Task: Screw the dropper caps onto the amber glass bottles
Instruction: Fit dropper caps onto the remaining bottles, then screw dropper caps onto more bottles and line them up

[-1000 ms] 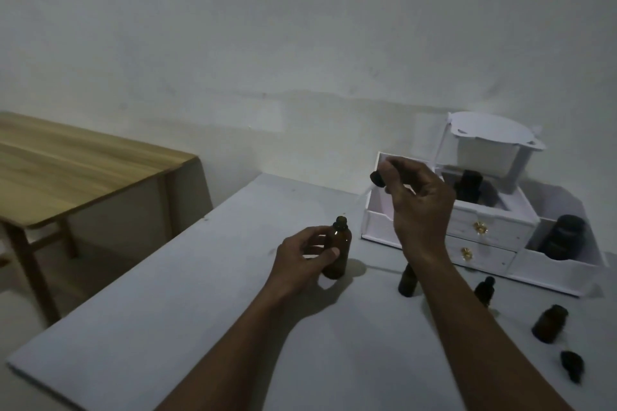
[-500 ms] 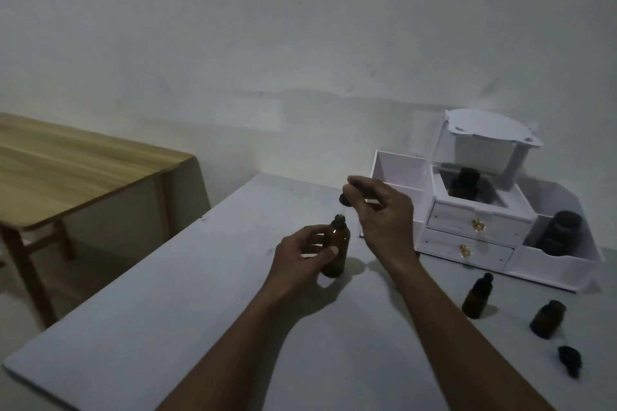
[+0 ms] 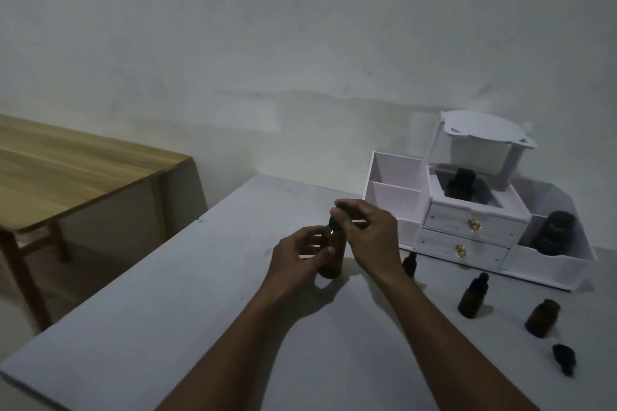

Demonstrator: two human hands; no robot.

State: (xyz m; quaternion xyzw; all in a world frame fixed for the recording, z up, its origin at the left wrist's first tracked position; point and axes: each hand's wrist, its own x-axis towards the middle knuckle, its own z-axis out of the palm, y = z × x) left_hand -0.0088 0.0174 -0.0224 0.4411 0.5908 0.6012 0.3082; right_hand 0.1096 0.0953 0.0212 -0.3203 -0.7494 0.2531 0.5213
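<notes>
An amber glass bottle (image 3: 332,257) stands upright on the white table (image 3: 173,317). My left hand (image 3: 297,259) grips its body from the left. My right hand (image 3: 367,233) pinches a dark dropper cap (image 3: 334,223) right on the bottle's neck. To the right stand a small capped bottle (image 3: 409,264) partly behind my right wrist, another capped bottle (image 3: 471,296) and an uncapped amber bottle (image 3: 541,317). A loose dropper cap (image 3: 565,356) lies near the right edge.
A white drawer organizer (image 3: 467,227) stands at the back right, with dark bottles in its middle (image 3: 460,184) and right (image 3: 554,233) compartments. A wooden table (image 3: 66,173) stands apart on the left, with a gap of floor between.
My right hand came down and left from in front of the organizer, bringing the cap onto the bottle's neck. My left hand kept its grip on the bottle.
</notes>
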